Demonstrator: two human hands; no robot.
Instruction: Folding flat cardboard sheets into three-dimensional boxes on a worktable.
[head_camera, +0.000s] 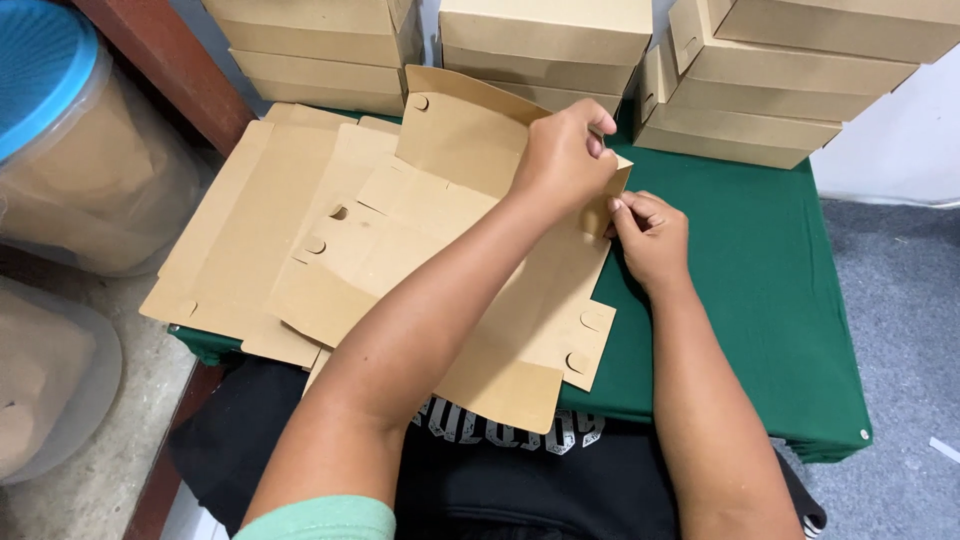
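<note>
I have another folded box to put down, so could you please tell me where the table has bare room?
The green tablecloth lies bare right of the right hand, below the stacked brown cardboard boxes. The left side is crowded with flat brown cardboard box blanks, and the left hand works the centre.

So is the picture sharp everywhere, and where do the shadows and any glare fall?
In the head view, light is even and soft: the hands, left hand and right hand, and the flat cardboard sheet are sharp, with only faint shadows under the arms on the green tablecloth. No strong glare; the plastic tub at the left edge looks hazy, and the frame edges bend slightly.
</note>
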